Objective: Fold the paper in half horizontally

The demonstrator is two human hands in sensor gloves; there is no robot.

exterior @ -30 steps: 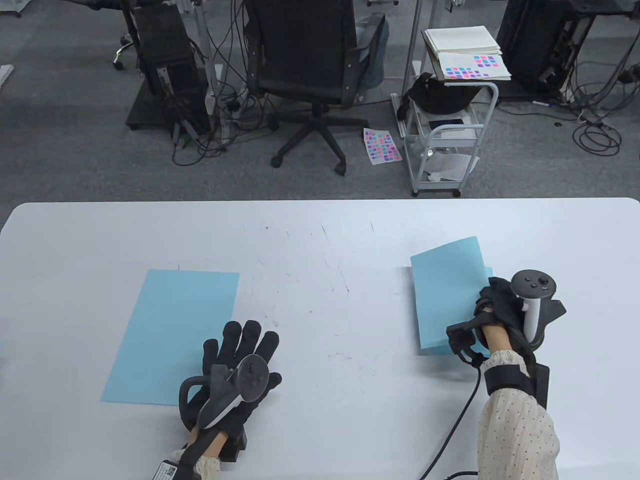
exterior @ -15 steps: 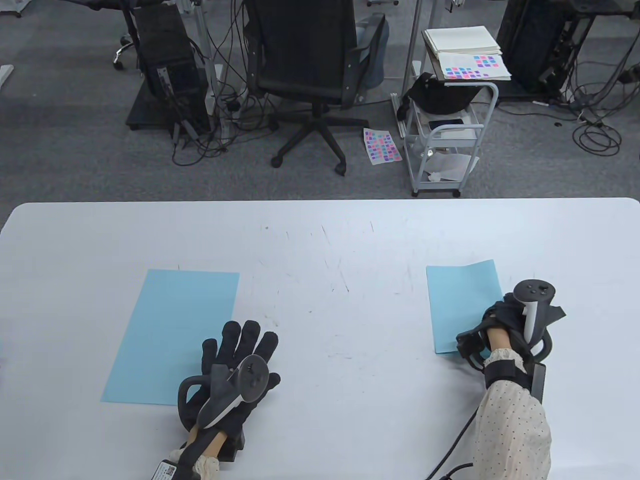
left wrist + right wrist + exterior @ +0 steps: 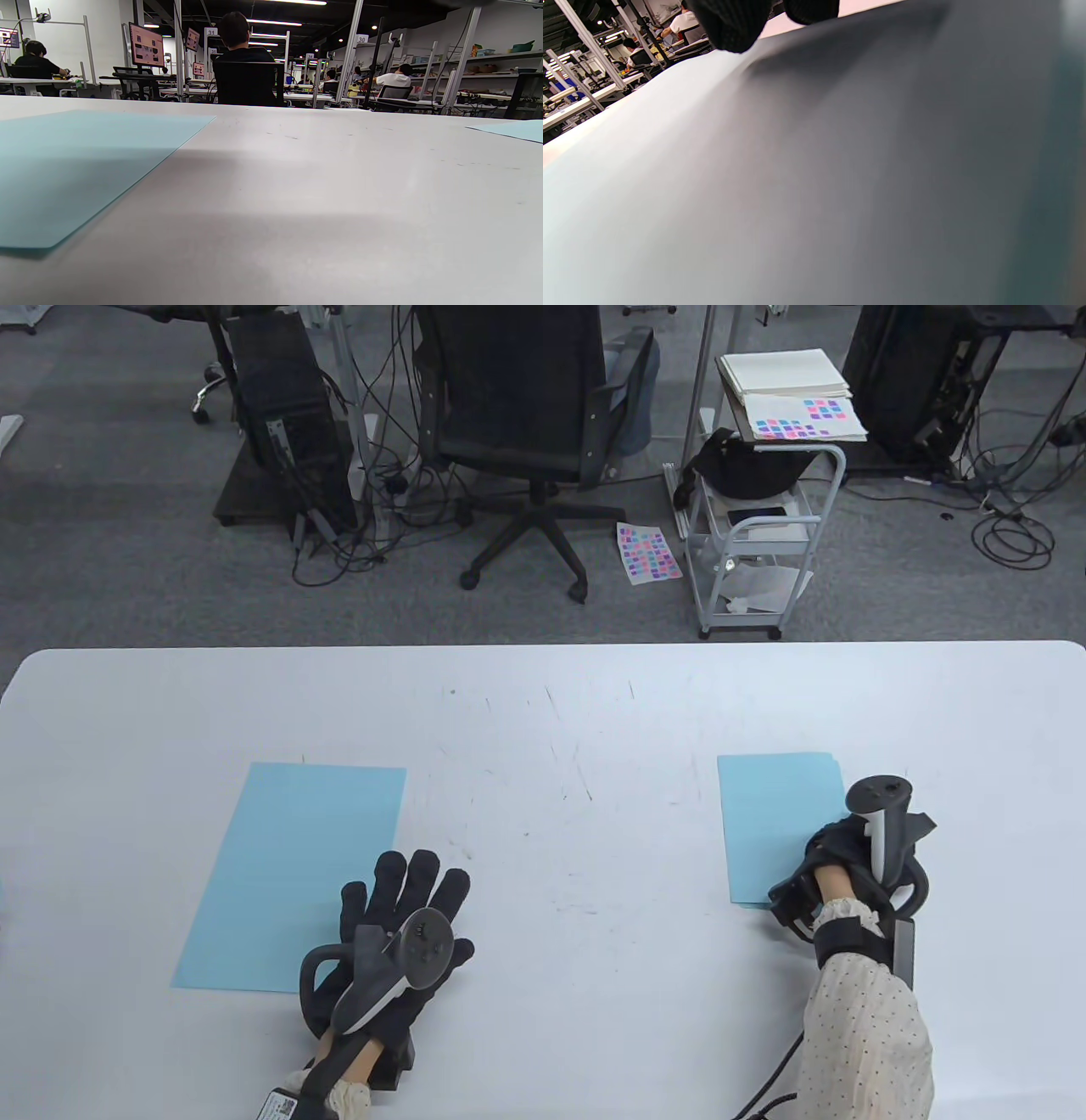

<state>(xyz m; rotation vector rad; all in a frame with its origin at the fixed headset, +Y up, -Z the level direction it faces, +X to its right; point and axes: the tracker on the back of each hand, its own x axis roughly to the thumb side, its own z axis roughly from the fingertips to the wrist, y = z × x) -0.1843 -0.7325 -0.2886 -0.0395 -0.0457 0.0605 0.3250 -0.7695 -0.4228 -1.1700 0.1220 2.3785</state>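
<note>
Our folded paper point(image 3: 776, 827) is lying flat at the table's point(image 3: 543, 704) right, our right hand point(image 3: 840, 857) resting on its near right corner; its fingers are hiding under the tracker point(image 3: 882, 831), so we cannot tell their state. Our left hand point(image 3: 399, 933) is lying with fingers spread on the flat sheet's point(image 3: 288, 874) corner. The right wrist view is showing only blur. A chair point(image 3: 530, 415) is standing beyond.
</note>
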